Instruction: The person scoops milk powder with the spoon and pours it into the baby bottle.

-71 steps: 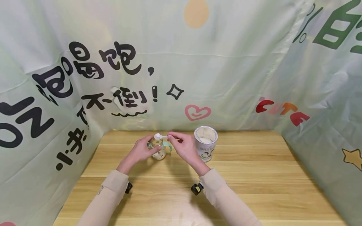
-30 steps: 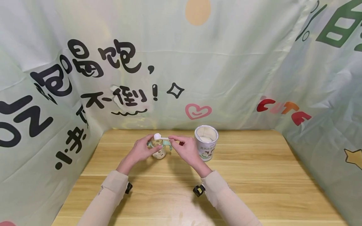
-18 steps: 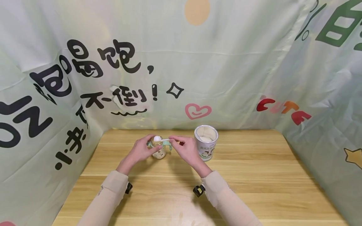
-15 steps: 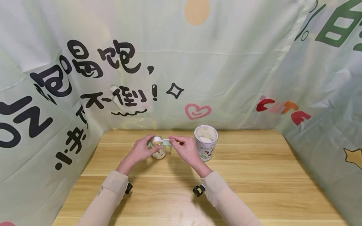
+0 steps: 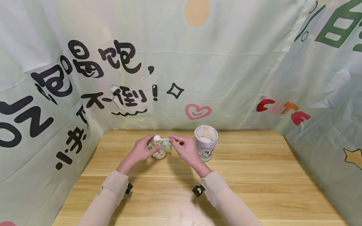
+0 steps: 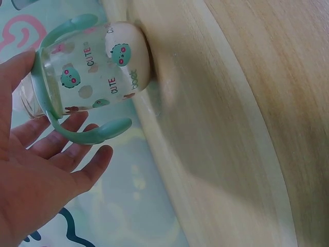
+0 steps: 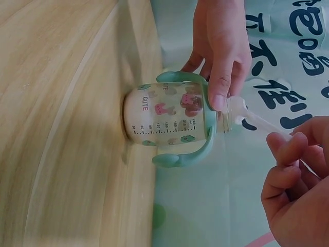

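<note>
A clear baby bottle (image 5: 160, 153) with a green handled collar stands upright on the table. Its mouth is uncovered, and cream-coloured contents fill its lower part (image 6: 134, 54). My left hand (image 5: 143, 148) holds the bottle round the collar, thumb on one side and fingers on the other. Between thumb and fingers of my right hand (image 5: 185, 148) is the thin handle of a white scoop (image 7: 262, 122). The scoop's bowl lies right at the bottle mouth in the right wrist view, and its inside is hidden. An open can of milk powder (image 5: 205, 150) stands just right of my right hand.
The wooden table (image 5: 240, 188) reaches back to a printed cloth backdrop (image 5: 234, 78), which also hangs at both sides. Black wrist cameras are worn under both forearms, the right one (image 5: 199, 190) close above the table.
The scoop, level over the bottle mouth at first, has tipped over, dipped to the opening and risen slightly. The level in the bottle appears higher. My left hand and the can have stayed put.
</note>
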A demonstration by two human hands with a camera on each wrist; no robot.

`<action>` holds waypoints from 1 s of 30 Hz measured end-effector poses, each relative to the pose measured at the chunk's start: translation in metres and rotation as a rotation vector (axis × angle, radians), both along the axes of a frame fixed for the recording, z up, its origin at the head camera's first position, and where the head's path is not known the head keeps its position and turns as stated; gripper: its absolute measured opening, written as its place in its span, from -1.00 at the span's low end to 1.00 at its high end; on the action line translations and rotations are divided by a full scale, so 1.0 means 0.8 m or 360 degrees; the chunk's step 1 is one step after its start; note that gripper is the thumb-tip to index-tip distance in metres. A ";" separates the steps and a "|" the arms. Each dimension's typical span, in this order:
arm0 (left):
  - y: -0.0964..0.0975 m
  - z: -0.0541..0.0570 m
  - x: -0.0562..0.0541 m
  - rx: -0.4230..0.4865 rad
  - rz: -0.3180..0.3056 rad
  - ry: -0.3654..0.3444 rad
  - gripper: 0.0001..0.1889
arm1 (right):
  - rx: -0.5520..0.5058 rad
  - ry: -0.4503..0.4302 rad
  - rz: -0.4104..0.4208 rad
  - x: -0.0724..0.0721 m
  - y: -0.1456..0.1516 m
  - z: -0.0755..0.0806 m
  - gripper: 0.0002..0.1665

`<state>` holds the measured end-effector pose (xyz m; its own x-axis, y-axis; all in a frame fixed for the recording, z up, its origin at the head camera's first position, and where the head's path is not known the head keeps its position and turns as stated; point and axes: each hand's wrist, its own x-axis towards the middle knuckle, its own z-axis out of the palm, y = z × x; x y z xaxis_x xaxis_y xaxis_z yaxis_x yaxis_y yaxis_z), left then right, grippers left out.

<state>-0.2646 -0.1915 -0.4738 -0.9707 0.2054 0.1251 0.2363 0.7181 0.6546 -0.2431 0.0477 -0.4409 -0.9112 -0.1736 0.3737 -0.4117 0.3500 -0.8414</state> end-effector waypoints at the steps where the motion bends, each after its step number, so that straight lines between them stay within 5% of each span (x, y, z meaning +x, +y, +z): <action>1: 0.000 0.000 0.000 -0.0003 0.0000 0.0003 -0.24 | 0.0007 0.0005 -0.0003 0.000 0.000 0.000 -0.79; 14: 0.000 -0.001 -0.001 -0.0004 0.0006 0.0015 -0.25 | 0.0051 0.0090 -0.0034 0.000 0.000 -0.003 -0.76; 30: 0.000 -0.001 0.000 0.0015 0.0019 -0.0016 -0.23 | 0.0112 0.0010 -0.0053 -0.001 0.000 -0.008 -0.73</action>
